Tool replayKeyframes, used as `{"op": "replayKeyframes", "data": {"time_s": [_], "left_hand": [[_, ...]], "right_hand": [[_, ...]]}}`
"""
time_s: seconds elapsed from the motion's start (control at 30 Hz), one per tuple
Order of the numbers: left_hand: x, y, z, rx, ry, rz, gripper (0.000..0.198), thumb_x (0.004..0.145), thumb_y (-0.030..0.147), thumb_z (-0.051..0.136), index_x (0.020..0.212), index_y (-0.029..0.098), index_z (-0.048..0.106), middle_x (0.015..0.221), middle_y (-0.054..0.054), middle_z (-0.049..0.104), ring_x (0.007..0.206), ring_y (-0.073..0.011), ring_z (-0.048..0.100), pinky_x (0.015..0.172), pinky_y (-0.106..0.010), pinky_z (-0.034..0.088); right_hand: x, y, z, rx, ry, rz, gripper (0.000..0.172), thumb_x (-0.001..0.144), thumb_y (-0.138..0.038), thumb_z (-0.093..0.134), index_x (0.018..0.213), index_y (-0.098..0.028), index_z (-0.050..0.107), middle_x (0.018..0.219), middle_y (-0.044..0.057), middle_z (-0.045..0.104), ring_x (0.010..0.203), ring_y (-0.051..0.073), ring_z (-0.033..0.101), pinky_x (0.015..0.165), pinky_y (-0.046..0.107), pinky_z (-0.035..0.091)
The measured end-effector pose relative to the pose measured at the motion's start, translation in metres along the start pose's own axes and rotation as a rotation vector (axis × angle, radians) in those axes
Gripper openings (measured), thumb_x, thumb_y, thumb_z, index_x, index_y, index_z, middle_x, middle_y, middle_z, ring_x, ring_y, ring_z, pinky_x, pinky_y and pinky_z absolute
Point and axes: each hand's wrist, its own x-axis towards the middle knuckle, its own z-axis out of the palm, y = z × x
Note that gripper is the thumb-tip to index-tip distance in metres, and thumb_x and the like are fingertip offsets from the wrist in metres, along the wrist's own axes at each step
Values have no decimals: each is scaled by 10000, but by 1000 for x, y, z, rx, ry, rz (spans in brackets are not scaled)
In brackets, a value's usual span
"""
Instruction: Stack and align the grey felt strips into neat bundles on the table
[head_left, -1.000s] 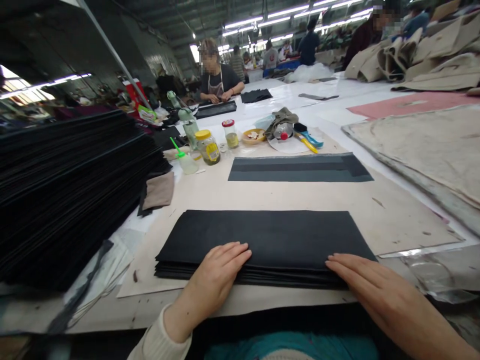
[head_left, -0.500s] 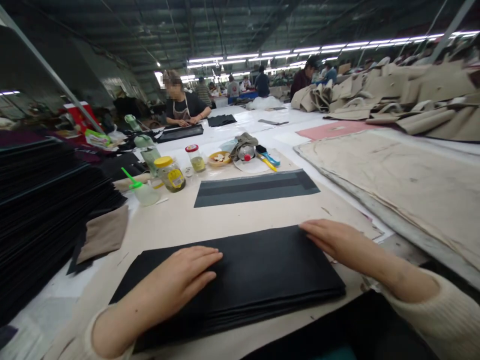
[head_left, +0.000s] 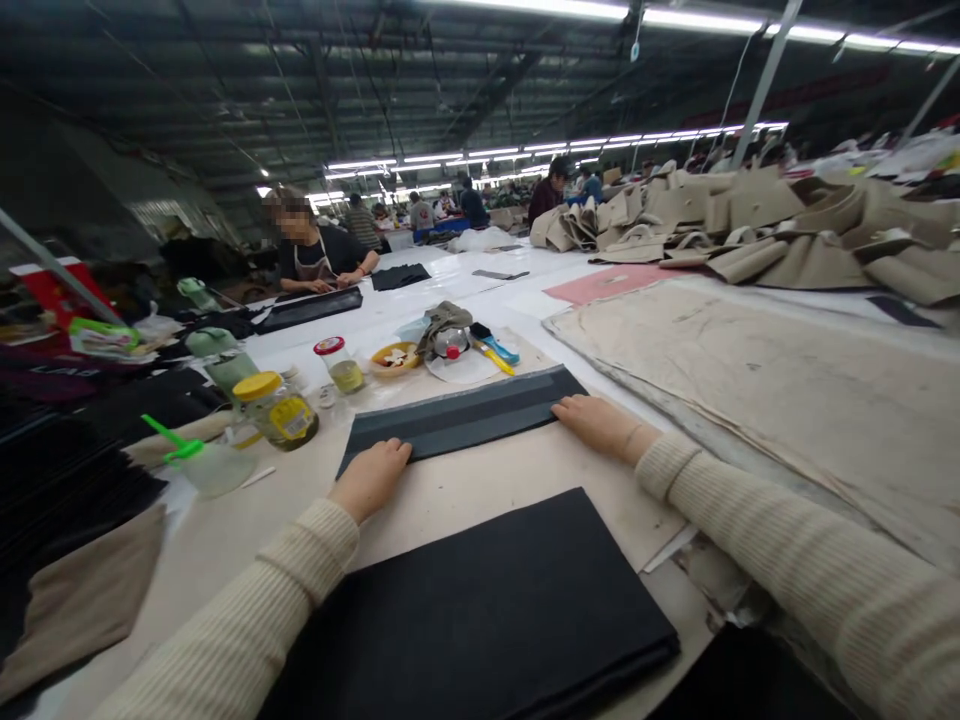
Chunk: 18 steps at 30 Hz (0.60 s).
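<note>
A long dark blue-grey panel (head_left: 469,412) with a darker strip along it lies across the beige work surface in front of me. At its near left corner, my left hand (head_left: 375,475) is closed on the edge, thumb side hidden. My right hand (head_left: 596,425) grips the near edge at the right end, fingertips on top. Closer to me, beneath my forearms, rests a stack of black panels (head_left: 495,600), which neither hand holds.
Left of the panel stand a yellow-lidded jar (head_left: 277,410), a green-nozzled bottle (head_left: 206,460) and a red-lidded jar (head_left: 339,364). Brushes (head_left: 495,350) lie behind it. Beige bag pieces (head_left: 720,220) are heaped far right. A co-worker (head_left: 315,250) works across the table.
Both hands have left the black stack and reached forward to the blue-grey panel, taking its near edge. The view has turned to the right.
</note>
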Motion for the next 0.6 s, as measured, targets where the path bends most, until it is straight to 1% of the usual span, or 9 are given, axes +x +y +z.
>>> {"op": "replayKeyframes", "data": {"time_s": [0.1,0.2,0.3,0.33,0.4,0.47,0.5,0.53,0.6], "left_hand": [[1,-4,6,-54,88,-68,366,809,101,317,1089,150,548,995,-107,592,913,-204,557,802,-312,435],[-2,-16,0,-152,68,-85,362,803,163,328,1045,186,597,1036,-72,609,961,-195,556,859,-295,420],[-23,-30,-22,-275,8,-39,349,775,258,373,994,211,641,1028,-39,638,957,-204,572,866,-279,426],[-34,-33,-32,-334,-31,-29,344,765,301,397,980,219,653,1016,-29,649,945,-209,582,862,-273,431],[-57,-36,-50,-472,-165,-30,341,747,400,448,969,254,662,1009,-1,661,937,-214,593,849,-258,444],[-73,-32,-64,-590,-283,-49,361,737,476,470,987,290,652,1043,24,653,966,-214,587,856,-253,444],[-75,-28,-68,-630,-305,-60,376,734,499,471,997,296,647,1060,27,647,981,-216,581,863,-257,442],[-74,-22,-70,-657,-301,-68,392,730,512,471,1002,289,643,1069,22,643,989,-219,577,867,-264,441],[-57,-4,-67,-679,-245,-60,415,720,510,474,1000,254,641,1061,-1,646,982,-223,577,864,-279,444]], "right_hand": [[2,2,5,74,54,103,246,859,-92,349,902,-108,590,882,110,589,847,190,547,734,275,394],[1,2,-6,180,1,170,231,859,-146,394,928,-128,614,911,101,602,872,181,549,749,258,390],[-15,1,-31,303,10,124,222,852,-200,430,926,-156,635,920,78,616,857,170,557,744,249,390],[-23,1,-39,361,18,86,225,854,-236,437,909,-163,643,905,69,622,836,165,560,735,245,391],[-42,1,-51,503,30,24,280,864,-329,426,869,-167,654,848,53,634,778,152,565,711,238,396],[-58,2,-53,625,68,50,366,876,-394,378,845,-159,657,797,49,637,743,146,565,697,237,400],[-64,2,-50,659,105,99,392,882,-403,358,840,-153,656,784,52,638,740,147,564,696,240,402],[-68,2,-45,675,147,153,399,884,-401,349,837,-149,655,784,56,638,743,149,564,697,245,405],[-72,0,-30,677,208,204,365,881,-377,368,841,-152,653,815,61,638,765,151,562,720,255,411]]}}
